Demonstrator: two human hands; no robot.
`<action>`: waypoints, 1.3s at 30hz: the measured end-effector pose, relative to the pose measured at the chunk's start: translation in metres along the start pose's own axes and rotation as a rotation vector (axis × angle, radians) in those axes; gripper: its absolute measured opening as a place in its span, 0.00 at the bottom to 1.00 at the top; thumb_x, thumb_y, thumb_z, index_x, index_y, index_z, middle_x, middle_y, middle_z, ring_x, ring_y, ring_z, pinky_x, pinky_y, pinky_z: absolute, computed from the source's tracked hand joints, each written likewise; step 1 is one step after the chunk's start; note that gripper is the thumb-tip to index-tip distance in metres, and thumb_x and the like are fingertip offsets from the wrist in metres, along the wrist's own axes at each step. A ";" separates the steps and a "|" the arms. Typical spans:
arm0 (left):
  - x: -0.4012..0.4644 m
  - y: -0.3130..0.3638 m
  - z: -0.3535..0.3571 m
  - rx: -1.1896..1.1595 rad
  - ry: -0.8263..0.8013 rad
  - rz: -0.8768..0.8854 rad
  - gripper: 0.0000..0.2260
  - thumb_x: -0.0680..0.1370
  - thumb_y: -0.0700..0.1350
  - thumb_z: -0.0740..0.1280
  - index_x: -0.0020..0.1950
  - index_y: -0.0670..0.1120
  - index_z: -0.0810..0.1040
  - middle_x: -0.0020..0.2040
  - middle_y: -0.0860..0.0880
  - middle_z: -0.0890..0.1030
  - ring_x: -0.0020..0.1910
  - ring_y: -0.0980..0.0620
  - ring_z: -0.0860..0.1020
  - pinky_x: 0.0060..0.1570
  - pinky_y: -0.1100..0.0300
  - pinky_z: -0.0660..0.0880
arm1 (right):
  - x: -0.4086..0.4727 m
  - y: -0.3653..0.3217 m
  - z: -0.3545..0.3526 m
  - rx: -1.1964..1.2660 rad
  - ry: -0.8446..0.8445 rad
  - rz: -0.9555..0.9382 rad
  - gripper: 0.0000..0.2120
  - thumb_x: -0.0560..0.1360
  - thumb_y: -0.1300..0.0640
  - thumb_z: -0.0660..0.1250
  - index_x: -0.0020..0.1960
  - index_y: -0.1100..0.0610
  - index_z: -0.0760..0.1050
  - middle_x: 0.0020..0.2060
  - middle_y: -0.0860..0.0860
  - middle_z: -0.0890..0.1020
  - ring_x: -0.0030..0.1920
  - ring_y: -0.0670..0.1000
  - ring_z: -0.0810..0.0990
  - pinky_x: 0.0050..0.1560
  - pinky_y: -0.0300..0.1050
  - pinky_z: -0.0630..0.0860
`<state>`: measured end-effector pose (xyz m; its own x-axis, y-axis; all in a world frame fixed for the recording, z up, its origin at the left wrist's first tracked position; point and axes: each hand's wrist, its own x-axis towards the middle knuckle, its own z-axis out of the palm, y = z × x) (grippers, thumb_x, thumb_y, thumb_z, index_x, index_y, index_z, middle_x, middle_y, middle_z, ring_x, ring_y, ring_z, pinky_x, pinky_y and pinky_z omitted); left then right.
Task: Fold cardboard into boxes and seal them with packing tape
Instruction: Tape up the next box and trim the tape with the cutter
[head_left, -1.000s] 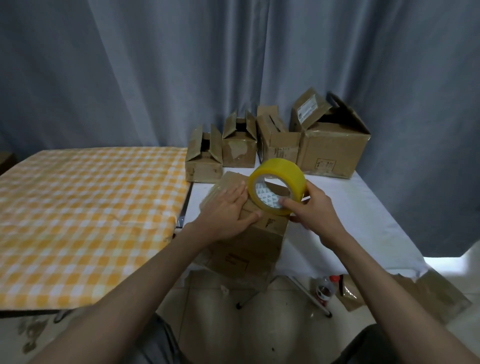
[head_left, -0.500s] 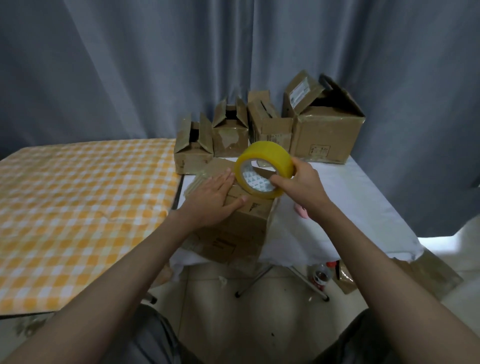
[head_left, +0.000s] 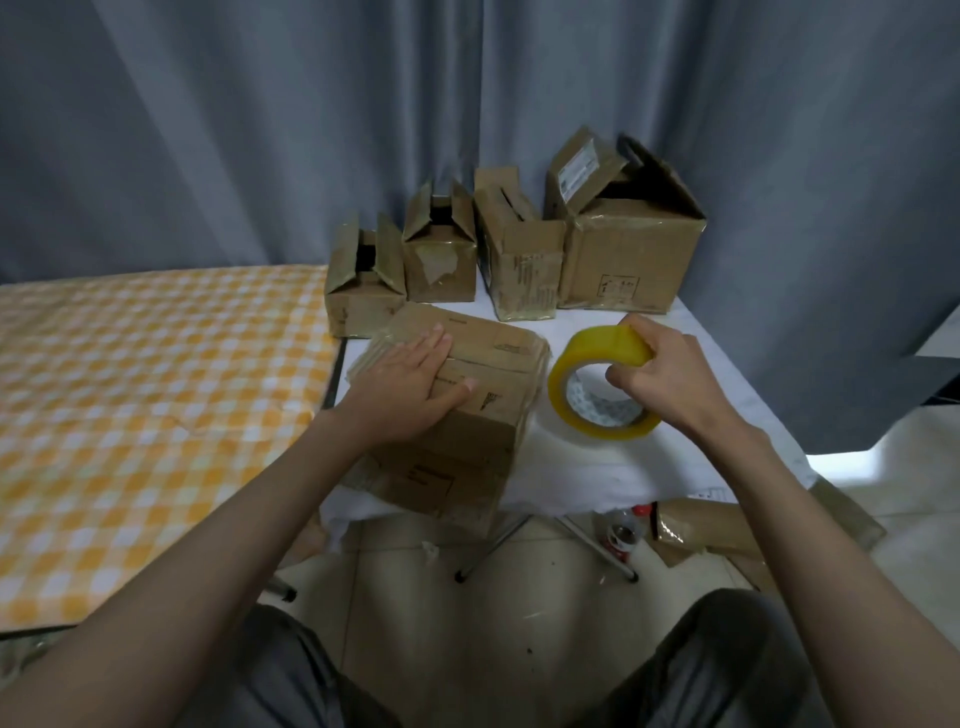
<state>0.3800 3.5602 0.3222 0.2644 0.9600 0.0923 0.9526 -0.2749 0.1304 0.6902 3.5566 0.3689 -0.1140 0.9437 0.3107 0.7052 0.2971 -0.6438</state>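
A folded cardboard box (head_left: 467, 431) stands at the near edge of the white table (head_left: 576, 467), its top flaps closed. My left hand (head_left: 410, 379) lies flat on the box's top, fingers spread, pressing the flaps down. My right hand (head_left: 670, 374) grips a yellow roll of packing tape (head_left: 587, 384) by its upper rim, holding it to the right of the box, just above the table. No tape strip can be made out between roll and box.
Several open cardboard boxes (head_left: 623, 249) line the table's back edge against a grey curtain. An orange checked surface (head_left: 145, 415) lies to the left. Under the table are folding legs, a red can (head_left: 621, 535) and flattened cardboard (head_left: 727, 530) on the tiled floor.
My right hand has carried the tape roll from above the box's right edge to the right and down beside the box. My left hand stays pressed on the top.
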 end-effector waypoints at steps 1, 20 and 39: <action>0.000 0.000 0.000 0.005 -0.002 0.001 0.39 0.78 0.71 0.44 0.82 0.49 0.48 0.82 0.51 0.47 0.80 0.52 0.50 0.72 0.59 0.39 | 0.000 0.002 0.002 -0.007 0.000 -0.001 0.08 0.63 0.53 0.67 0.41 0.53 0.73 0.30 0.48 0.76 0.38 0.42 0.75 0.29 0.31 0.67; 0.001 -0.012 -0.007 -0.013 -0.053 0.044 0.43 0.73 0.77 0.39 0.82 0.53 0.46 0.82 0.54 0.46 0.80 0.56 0.49 0.75 0.58 0.42 | -0.025 0.023 0.023 0.082 0.015 0.095 0.18 0.62 0.42 0.66 0.44 0.53 0.71 0.34 0.48 0.78 0.36 0.43 0.77 0.29 0.37 0.70; 0.040 0.052 0.005 -0.153 -0.004 -0.265 0.54 0.69 0.80 0.41 0.80 0.40 0.54 0.81 0.40 0.53 0.79 0.43 0.53 0.76 0.43 0.46 | -0.022 0.030 0.054 0.365 -0.195 0.060 0.12 0.74 0.61 0.72 0.51 0.60 0.70 0.42 0.53 0.76 0.42 0.49 0.75 0.39 0.45 0.72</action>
<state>0.4410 3.5845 0.3277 0.0110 0.9994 0.0316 0.9549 -0.0198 0.2961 0.6765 3.5531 0.3052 -0.2354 0.9604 0.1488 0.4246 0.2394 -0.8732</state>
